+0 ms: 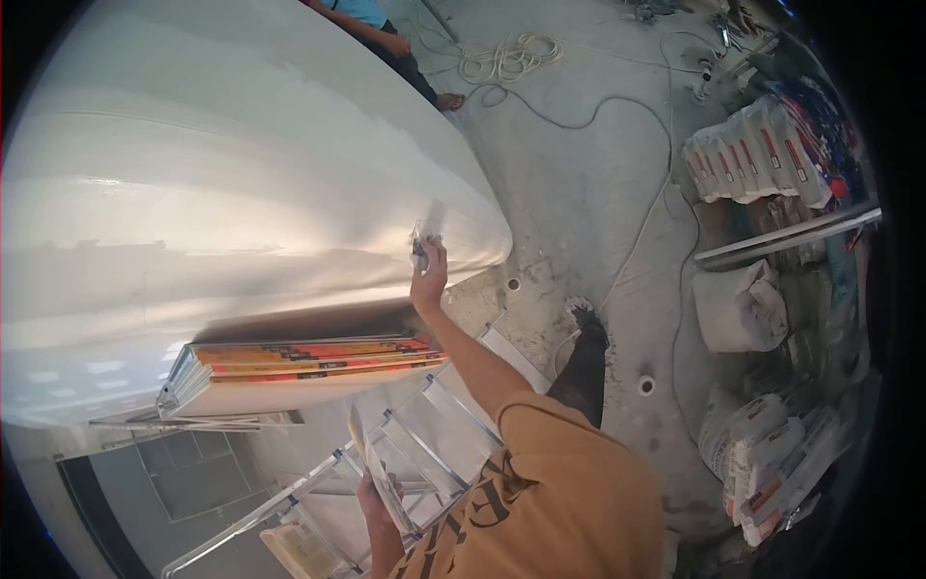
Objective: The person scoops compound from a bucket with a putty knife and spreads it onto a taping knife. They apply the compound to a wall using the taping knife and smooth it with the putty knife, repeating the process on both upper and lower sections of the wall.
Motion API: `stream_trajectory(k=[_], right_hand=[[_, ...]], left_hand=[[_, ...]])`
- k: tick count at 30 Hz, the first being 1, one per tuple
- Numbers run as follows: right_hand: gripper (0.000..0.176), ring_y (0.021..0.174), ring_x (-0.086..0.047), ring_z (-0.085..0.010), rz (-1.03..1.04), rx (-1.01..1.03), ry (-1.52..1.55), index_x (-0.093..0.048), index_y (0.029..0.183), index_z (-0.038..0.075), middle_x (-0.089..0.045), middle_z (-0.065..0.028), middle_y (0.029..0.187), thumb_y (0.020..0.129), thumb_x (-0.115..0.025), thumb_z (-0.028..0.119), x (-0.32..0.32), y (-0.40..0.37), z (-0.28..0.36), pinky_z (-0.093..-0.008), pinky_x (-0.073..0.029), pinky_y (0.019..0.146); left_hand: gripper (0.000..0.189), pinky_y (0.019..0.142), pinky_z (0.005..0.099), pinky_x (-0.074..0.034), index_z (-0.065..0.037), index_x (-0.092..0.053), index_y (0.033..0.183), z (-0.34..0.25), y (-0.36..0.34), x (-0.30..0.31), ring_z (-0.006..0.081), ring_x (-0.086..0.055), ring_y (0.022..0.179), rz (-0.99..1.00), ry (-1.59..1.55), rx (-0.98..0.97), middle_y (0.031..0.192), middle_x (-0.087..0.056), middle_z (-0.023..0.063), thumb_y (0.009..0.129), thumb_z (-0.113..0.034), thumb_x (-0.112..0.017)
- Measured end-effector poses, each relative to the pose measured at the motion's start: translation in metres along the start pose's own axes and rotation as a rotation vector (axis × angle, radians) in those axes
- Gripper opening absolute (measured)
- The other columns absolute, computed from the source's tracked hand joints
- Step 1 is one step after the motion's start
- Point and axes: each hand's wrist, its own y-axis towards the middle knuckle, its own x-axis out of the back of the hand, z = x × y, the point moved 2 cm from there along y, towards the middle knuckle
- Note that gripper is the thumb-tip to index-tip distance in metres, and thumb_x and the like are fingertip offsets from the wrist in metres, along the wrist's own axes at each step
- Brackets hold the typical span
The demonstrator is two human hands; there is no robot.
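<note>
My right hand (430, 273) reaches out with its fingers closed on a small putty knife (419, 253). The knife's blade meets the large white wall surface (289, 193) close to its right edge; a damp-looking grey patch shows beside it. Lower down, my left hand (376, 497) grips a flat, pale plastering board (371, 458), held up on edge in front of my chest. The board's underside and part of the left fingers are hidden.
Below the wall surface leans a stack of boards (318, 359) with orange edges. A metal ladder frame (386, 415) stands near my left hand. Cables (506, 60) cross the concrete floor. Bags (757, 154) lie at right; another person's hand (395, 45) shows at top.
</note>
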Motion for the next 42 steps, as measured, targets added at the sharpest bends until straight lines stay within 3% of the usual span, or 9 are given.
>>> stream_trajectory(k=[6, 10, 17, 22, 26, 28, 33, 37, 42], right_hand=[[0.051, 0.12, -0.059, -0.0346, 0.116, -0.135, 0.037, -0.061, 0.121, -0.001, -0.063, -0.0194, 0.122, 0.077, -0.044, -0.019, 0.023, -0.001, -0.014, -0.0418, -0.045, 0.106], [0.047, 0.111, -0.064, -0.0371, 0.116, 0.058, -0.039, -0.065, 0.118, 0.004, -0.068, -0.0196, 0.113, 0.08, -0.047, -0.017, 0.04, 0.127, -0.038, -0.0419, -0.049, 0.096], [0.042, 0.093, -0.067, -0.0305, 0.634, -0.068, -0.018, -0.069, 0.114, 0.005, -0.073, -0.0167, 0.099, 0.084, -0.045, -0.01, -0.018, 0.283, -0.092, -0.0349, -0.05, 0.084], [0.037, 0.1, -0.067, -0.0217, 0.802, -0.215, 0.084, -0.069, 0.114, 0.005, -0.073, -0.0126, 0.106, 0.088, -0.047, -0.009, -0.02, 0.268, -0.094, -0.0335, -0.049, 0.092], [0.039, 0.098, -0.067, -0.0242, 0.734, -0.154, 0.056, -0.069, 0.109, 0.005, -0.073, -0.0122, 0.103, 0.081, -0.048, -0.012, 0.012, 0.226, -0.092, -0.0339, -0.051, 0.088], [0.04, 0.1, -0.068, -0.025, 0.706, -0.093, 0.098, -0.069, 0.109, 0.005, -0.073, -0.0124, 0.104, 0.08, -0.048, -0.014, 0.03, 0.198, -0.088, -0.0346, -0.051, 0.09], [0.049, 0.104, -0.068, -0.0289, 0.747, -0.293, 0.095, -0.069, 0.111, 0.003, -0.072, -0.0149, 0.105, 0.075, -0.043, -0.018, 0.057, 0.198, -0.055, -0.0345, -0.05, 0.093], [0.047, 0.106, -0.067, -0.0332, 0.577, 0.023, 0.075, -0.069, 0.112, 0.005, -0.07, -0.0162, 0.111, 0.077, -0.046, -0.016, 0.012, 0.251, -0.073, -0.0386, -0.051, 0.093], [0.05, 0.107, -0.066, -0.036, 0.607, -0.033, 0.021, -0.07, 0.113, 0.005, -0.069, -0.0168, 0.113, 0.074, -0.046, -0.016, -0.027, 0.255, -0.065, -0.04, -0.052, 0.092]], left_hand=[[0.044, 0.05, 0.0267, -0.043, -0.012, -0.046, 0.144, -0.006, -0.017, 0.023, 0.0152, -0.061, 0.07, -0.046, 0.115, -0.071, 0.113, -0.067, 0.0053, 0.104, -0.026, -0.051], [0.042, 0.049, 0.0259, -0.042, -0.011, -0.046, 0.144, -0.002, -0.019, 0.005, 0.0151, -0.062, 0.07, -0.044, -0.007, -0.063, 0.113, -0.067, 0.0049, 0.104, -0.025, -0.05], [0.043, 0.049, 0.0256, -0.043, -0.01, -0.047, 0.143, 0.03, 0.002, -0.034, 0.0146, -0.061, 0.068, -0.108, -0.045, -0.071, 0.114, -0.068, 0.0051, 0.102, -0.021, -0.052], [0.043, 0.052, 0.0263, -0.044, -0.011, -0.048, 0.142, 0.051, 0.019, -0.086, 0.0132, -0.061, 0.072, -0.011, -0.107, 0.055, 0.117, -0.068, 0.0046, 0.101, -0.023, -0.053], [0.044, 0.053, 0.0264, -0.044, -0.011, -0.047, 0.143, 0.057, 0.027, -0.108, 0.0124, -0.059, 0.07, -0.056, -0.071, 0.078, 0.116, -0.067, 0.0038, 0.101, -0.025, -0.053], [0.043, 0.052, 0.0267, -0.043, -0.01, -0.047, 0.142, 0.059, 0.028, -0.104, 0.0131, -0.056, 0.066, -0.23, 0.006, 0.036, 0.111, -0.065, 0.0034, 0.102, -0.025, -0.053], [0.041, 0.049, 0.0277, -0.043, -0.009, -0.048, 0.138, 0.052, 0.044, -0.126, 0.0139, -0.053, 0.064, -0.304, 0.079, 0.058, 0.102, -0.063, 0.004, 0.101, -0.025, -0.054], [0.04, 0.048, 0.0284, -0.043, -0.01, -0.05, 0.136, 0.045, 0.051, -0.135, 0.0137, -0.054, 0.064, -0.275, 0.091, 0.052, 0.103, -0.063, 0.0044, 0.1, -0.025, -0.056], [0.04, 0.049, 0.0282, -0.043, -0.011, -0.049, 0.137, 0.043, 0.045, -0.125, 0.0138, -0.055, 0.065, -0.262, 0.15, 0.06, 0.103, -0.063, 0.0042, 0.101, -0.026, -0.055]])
